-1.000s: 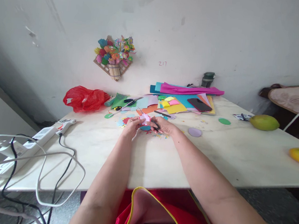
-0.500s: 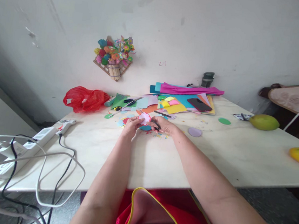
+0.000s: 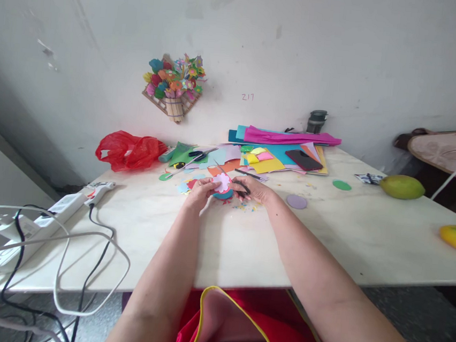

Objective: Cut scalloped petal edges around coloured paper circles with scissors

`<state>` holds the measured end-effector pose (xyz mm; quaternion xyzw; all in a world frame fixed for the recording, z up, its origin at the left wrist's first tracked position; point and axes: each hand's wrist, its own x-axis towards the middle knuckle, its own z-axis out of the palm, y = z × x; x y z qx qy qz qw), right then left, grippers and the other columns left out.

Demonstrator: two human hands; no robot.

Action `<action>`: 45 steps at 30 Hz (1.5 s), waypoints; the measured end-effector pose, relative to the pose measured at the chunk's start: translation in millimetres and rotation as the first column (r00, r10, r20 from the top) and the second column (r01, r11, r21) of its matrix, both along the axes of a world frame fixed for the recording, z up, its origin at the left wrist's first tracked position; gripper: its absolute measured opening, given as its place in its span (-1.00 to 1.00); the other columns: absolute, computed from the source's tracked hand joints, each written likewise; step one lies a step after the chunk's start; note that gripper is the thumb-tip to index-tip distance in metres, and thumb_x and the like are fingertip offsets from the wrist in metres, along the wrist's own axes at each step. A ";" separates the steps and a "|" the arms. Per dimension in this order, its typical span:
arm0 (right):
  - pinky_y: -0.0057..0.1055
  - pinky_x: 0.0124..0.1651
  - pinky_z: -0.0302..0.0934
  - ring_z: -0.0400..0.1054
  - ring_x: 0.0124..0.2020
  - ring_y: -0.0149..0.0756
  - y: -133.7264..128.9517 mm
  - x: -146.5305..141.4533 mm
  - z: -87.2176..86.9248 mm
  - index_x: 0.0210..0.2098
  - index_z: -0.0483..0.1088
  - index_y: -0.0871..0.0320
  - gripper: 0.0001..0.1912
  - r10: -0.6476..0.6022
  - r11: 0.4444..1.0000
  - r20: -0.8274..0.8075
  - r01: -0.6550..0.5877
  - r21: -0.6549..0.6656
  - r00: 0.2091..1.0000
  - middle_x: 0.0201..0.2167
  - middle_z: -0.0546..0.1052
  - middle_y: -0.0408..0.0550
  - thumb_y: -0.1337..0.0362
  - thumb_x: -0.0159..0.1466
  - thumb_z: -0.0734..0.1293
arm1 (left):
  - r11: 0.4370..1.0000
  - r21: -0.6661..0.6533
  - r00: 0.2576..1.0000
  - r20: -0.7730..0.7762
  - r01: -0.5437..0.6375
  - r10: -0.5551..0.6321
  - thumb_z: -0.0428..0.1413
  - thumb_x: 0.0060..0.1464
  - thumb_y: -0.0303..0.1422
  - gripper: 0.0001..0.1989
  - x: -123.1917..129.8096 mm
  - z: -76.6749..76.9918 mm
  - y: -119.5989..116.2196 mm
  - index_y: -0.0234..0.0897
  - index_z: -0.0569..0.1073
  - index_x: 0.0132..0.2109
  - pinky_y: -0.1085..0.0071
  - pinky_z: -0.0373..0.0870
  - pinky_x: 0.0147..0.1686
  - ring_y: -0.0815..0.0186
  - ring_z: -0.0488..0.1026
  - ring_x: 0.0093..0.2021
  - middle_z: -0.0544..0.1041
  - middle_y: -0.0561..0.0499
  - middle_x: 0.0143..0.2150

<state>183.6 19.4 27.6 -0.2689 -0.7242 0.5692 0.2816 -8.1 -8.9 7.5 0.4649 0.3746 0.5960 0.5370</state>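
Between the fingers of my left hand (image 3: 203, 190) is a light pink paper flower (image 3: 222, 182) with a scalloped edge, backed by red paper. My right hand (image 3: 253, 189) is closed round the black handles of a pair of scissors (image 3: 244, 191); their blades point up and left, behind the flower's upper right edge. Just beneath the flower lies a blue paper circle (image 3: 222, 195), partly covered. Small paper clippings (image 3: 244, 207) are strewn below my hands, and a light blue paper piece (image 3: 183, 187) lies left of my left fingers.
A second pair of scissors (image 3: 202, 154), coloured sheets (image 3: 271, 167), a phone (image 3: 304, 160) and a black pen (image 3: 247, 174) lie behind my hands. A red plastic bag (image 3: 130, 152) and a power strip (image 3: 37, 230) with cables are leftward. A lilac circle (image 3: 296, 201) and a mango (image 3: 402, 187) are rightward.
The scissors have swung a little, their blades now showing more above the flower. The flower is turned slightly, with more of the red backing visible. My arms have barely moved.
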 end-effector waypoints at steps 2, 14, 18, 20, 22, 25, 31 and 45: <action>-0.62 -0.78 -0.11 0.18 -0.74 -0.55 2.0 0.6 -0.9 -0.44 0.31 0.22 -0.69 -0.032 0.999 -0.048 0.032 0.012 0.998 -0.68 0.38 -0.22 0.09 0.11 0.38 | 1.000 -0.002 1.000 -0.001 0.007 -0.007 0.34 -0.33 -0.37 -0.79 0.3 -0.1 0.1 -0.35 0.45 -0.58 0.47 0.31 -0.44 0.44 0.36 -0.55 0.44 0.05 -0.60; -0.56 -0.58 0.13 0.27 -0.62 -0.49 7.3 -10.2 -4.0 -0.30 0.35 0.21 -0.64 -0.306 0.952 -0.270 0.291 -0.097 0.913 -0.61 0.40 -0.26 0.31 -0.08 0.46 | 0.996 -0.018 0.985 -0.149 0.087 -0.089 0.33 -0.34 -0.35 -0.81 5.1 2.1 -4.3 -0.35 0.50 -0.57 0.45 0.28 -0.45 0.39 0.37 -0.53 0.48 -0.01 -0.57; -0.59 -0.69 -0.06 0.20 -0.68 -0.50 9.1 -8.6 -4.3 -0.27 0.32 0.19 -0.64 -0.325 0.946 -0.266 0.316 -0.078 0.908 -0.65 0.38 -0.27 0.26 -0.04 0.44 | 0.989 -0.031 0.966 -0.215 0.141 -0.145 0.31 -0.29 -0.35 -0.82 5.4 -0.6 -4.1 -0.37 0.52 -0.54 0.46 0.25 -0.46 0.40 0.35 -0.54 0.48 -0.02 -0.56; -0.58 -0.70 -0.09 0.21 -0.67 -0.48 10.1 -8.2 -5.3 -0.26 0.32 0.19 -0.64 -0.337 0.941 -0.267 0.333 -0.063 0.903 -0.66 0.37 -0.26 0.23 -0.03 0.43 | 0.985 -0.039 0.958 -0.230 0.166 -0.171 0.31 -0.29 -0.33 -0.82 5.7 -0.9 -4.8 -0.37 0.52 -0.54 0.45 0.24 -0.47 0.39 0.35 -0.55 0.47 -0.02 -0.57; -0.58 -0.67 -0.06 0.22 -0.66 -0.47 10.8 -8.4 -6.7 -0.26 0.31 0.19 -0.63 -0.341 0.939 -0.268 0.338 -0.060 0.901 -0.65 0.37 -0.27 0.22 -0.03 0.43 | 0.982 -0.046 0.952 -0.240 0.184 -0.190 0.31 -0.29 -0.32 -0.81 6.4 0.0 -6.0 -0.37 0.51 -0.55 0.44 0.23 -0.47 0.39 0.34 -0.55 0.47 -0.02 -0.57; -0.56 -0.61 0.07 0.24 -0.64 -0.48 10.9 -9.5 -8.8 -0.25 0.33 0.20 -0.62 -0.316 0.948 -0.268 0.312 -0.058 0.910 -0.63 0.38 -0.28 0.28 -0.07 0.43 | 0.982 -0.063 0.949 -0.252 0.177 -0.187 0.31 -0.30 -0.33 -0.81 7.5 2.4 -7.9 -0.36 0.50 -0.56 0.43 0.22 -0.48 0.38 0.34 -0.55 0.46 -0.02 -0.58; -0.55 -0.56 0.18 0.26 -0.62 -0.50 10.2 -11.4 -9.4 -0.26 0.36 0.20 -0.65 -0.287 0.957 -0.255 0.288 -0.037 0.923 -0.59 0.39 -0.27 0.38 -0.07 0.42 | 0.984 -0.098 0.952 -0.256 0.148 -0.169 0.31 -0.32 -0.34 -0.82 7.1 1.4 -7.3 -0.35 0.50 -0.57 0.44 0.19 -0.51 0.38 0.34 -0.57 0.44 0.00 -0.61; -0.56 -0.56 0.16 0.25 -0.65 -0.51 9.2 -12.3 -7.0 -0.29 0.34 0.20 -0.67 -0.322 0.947 -0.249 0.311 -0.082 0.913 -0.63 0.37 -0.29 0.42 -0.07 0.41 | 1.000 0.007 0.982 -0.187 0.002 -0.001 0.31 -0.29 -0.34 -0.82 4.4 -4.5 1.2 -0.35 0.51 -0.52 0.45 0.22 -0.47 0.41 0.34 -0.56 0.47 0.03 -0.58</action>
